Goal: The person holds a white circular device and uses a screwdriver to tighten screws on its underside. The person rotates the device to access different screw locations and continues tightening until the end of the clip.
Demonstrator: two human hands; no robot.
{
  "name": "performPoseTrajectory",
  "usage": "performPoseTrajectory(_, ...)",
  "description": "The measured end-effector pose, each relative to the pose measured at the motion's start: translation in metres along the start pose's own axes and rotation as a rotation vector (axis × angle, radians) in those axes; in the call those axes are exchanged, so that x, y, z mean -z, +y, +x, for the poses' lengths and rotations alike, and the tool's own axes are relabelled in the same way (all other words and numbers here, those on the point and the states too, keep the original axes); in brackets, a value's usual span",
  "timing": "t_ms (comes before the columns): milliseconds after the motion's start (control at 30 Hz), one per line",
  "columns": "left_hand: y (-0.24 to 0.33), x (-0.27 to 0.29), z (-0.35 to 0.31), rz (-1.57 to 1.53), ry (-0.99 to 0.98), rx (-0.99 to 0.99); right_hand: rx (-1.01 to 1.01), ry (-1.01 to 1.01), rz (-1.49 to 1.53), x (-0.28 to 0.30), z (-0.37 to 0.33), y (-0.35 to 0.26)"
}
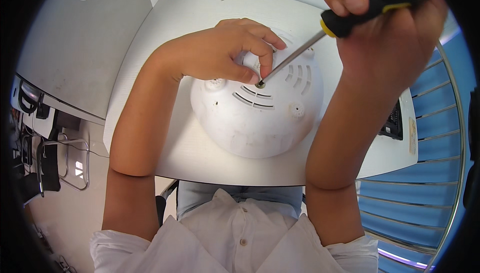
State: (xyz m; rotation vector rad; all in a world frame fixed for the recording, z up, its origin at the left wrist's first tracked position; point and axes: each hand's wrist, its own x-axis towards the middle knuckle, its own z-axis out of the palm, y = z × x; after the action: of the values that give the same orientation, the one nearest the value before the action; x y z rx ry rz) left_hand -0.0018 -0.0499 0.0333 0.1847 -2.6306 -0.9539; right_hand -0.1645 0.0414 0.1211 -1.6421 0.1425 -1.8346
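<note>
Here, the right hand (pixel 392 40) (raised) slants a screwdriver (pixel 346 23) downward.

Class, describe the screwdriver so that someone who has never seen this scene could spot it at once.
Start at the white table, then find the rounded, vented white housing on it. Slanting down to that housing from the person's raised right hand, with its tip beside the left thumb, is the screwdriver. Its black-and-yellow handle and straight metal shaft set it apart from the white housing.
</note>
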Motion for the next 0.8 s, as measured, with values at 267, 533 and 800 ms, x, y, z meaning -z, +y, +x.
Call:
performPoseTrajectory(267,-0.006,0.001,-0.001,0.007,-0.023,-0.043,-0.256,0.058,-0.028,-0.023,0.022,0.016)
performPoseTrajectory(533,0.003,0.001,0.000,0.033,-0.005,-0.020,-0.309,0.046,-0.062,-0.023,0.028,0.027)
performPoseTrajectory(800,0.012,0.006,-0.005,0.037,-0.042,-0.022,-0.165,-0.009,-0.059,-0.046,0.021,0.017)
